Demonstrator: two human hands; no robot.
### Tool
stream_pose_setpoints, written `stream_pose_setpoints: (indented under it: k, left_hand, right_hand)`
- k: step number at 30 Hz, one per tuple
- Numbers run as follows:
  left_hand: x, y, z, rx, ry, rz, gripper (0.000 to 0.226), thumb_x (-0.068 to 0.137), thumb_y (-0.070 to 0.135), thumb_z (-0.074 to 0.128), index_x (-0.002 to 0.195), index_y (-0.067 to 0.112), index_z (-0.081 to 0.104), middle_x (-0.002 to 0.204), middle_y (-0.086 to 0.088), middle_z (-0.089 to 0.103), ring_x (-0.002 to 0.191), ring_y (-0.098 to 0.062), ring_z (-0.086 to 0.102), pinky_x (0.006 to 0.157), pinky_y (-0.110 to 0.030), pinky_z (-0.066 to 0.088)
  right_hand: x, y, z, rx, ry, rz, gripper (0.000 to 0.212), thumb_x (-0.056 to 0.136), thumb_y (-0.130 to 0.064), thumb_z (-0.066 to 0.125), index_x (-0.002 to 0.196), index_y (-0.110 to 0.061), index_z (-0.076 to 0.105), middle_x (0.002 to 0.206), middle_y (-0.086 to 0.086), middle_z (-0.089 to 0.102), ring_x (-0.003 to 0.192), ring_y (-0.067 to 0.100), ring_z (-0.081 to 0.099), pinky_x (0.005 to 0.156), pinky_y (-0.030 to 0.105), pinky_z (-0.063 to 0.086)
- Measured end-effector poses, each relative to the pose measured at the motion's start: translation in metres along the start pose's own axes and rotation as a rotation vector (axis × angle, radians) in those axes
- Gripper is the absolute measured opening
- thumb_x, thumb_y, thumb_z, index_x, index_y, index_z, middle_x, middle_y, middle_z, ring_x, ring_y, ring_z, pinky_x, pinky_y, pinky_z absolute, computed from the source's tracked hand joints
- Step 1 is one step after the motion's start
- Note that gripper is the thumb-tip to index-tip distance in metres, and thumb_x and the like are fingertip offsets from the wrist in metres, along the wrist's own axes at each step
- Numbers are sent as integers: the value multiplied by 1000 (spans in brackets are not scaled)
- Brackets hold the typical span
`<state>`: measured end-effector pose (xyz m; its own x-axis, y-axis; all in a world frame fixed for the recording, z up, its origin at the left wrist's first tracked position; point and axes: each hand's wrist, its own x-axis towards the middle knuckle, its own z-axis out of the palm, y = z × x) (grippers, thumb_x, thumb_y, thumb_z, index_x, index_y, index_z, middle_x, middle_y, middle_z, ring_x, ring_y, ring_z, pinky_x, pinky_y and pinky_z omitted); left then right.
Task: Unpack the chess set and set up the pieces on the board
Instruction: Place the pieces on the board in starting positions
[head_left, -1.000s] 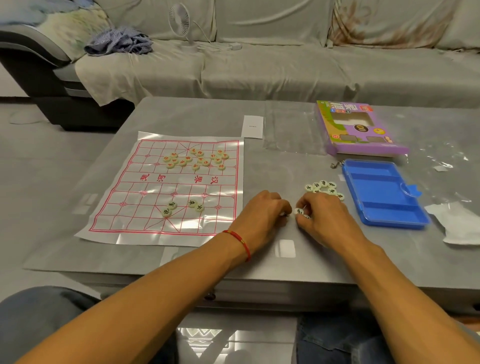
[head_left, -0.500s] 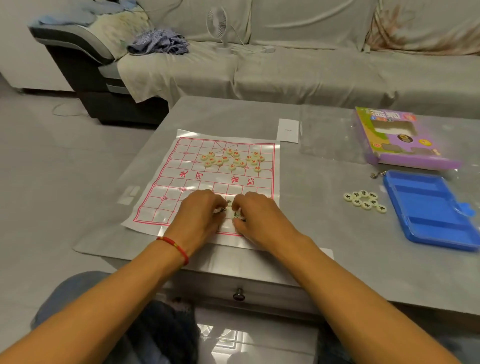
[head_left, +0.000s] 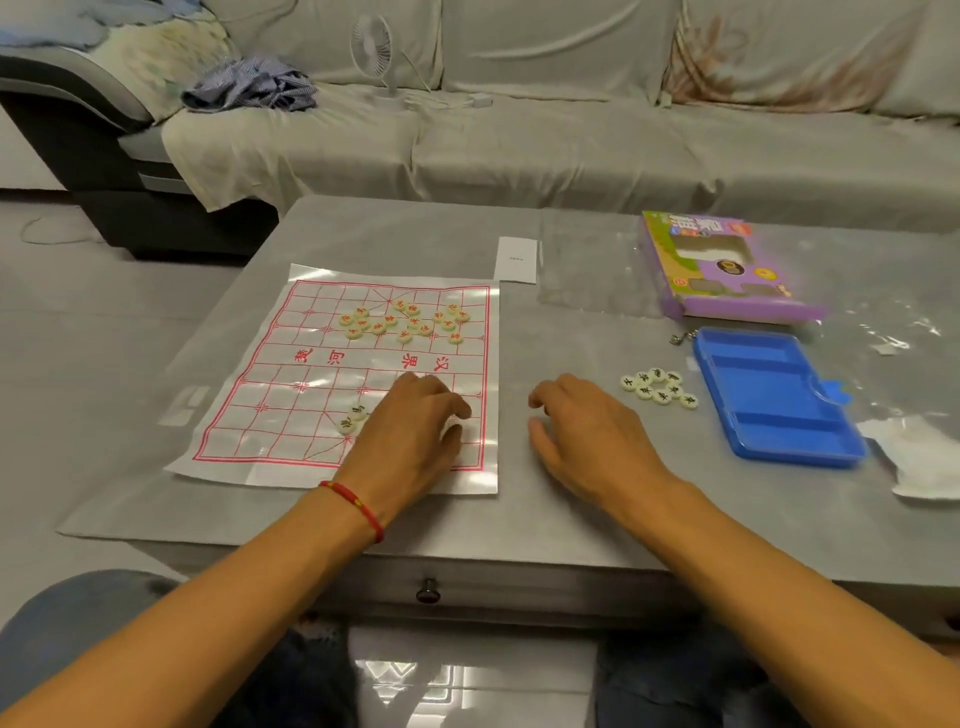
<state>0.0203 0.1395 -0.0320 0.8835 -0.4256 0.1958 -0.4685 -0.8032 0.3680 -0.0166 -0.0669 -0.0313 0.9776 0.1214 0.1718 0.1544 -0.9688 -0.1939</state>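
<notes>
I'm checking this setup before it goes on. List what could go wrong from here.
1. The left hand rests over the board sheet beside two black pieces; a sweep could scatter them.
2. The sheet looks thin and glossy, so it may slide under a push.
3. The right hand, reaching for the black pile, could knock pieces against the blue tray.

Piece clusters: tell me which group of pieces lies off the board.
The black-lettered cluster on the bare table, just left of the blue tray. The red-lettered cluster lies on the board, at its far end.
</notes>
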Motion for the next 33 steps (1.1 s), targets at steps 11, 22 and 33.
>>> stream_pose_setpoints:
  k: [11, 22, 33]
  left_hand:
    - [93, 118, 82, -72, -80, 301, 31, 89, 13, 58, 119, 11, 65, 120, -11, 59, 107, -29, 54, 88, -41, 49]
    - [97, 122, 103, 85, 14, 400, 12, 84, 13, 62, 87, 7, 71, 86, -14, 61, 75, -34, 55, 60, -44, 47]
    - [83, 112, 84, 33, -76, 321, 12, 87, 22, 65, 94, 13, 71, 97, -8, 63, 88, -30, 57, 73, -41, 51]
  right_hand:
    - [-20, 103, -7, -110, 57, 422, 25, 96, -19, 51, 119, -13, 60, 109, 7, 53, 99, 26, 52, 69, 36, 44]
    - [-24, 100, -11, -132, 45, 330, 22, 99, -25, 49, 108, -17, 67, 105, 6, 60, 103, 26, 50, 68, 31, 34]
    - [-23, 102, -6, -64, 25, 417, 27, 97, -31, 54, 113, -10, 59, 109, 11, 57, 104, 30, 48, 77, 37, 45]
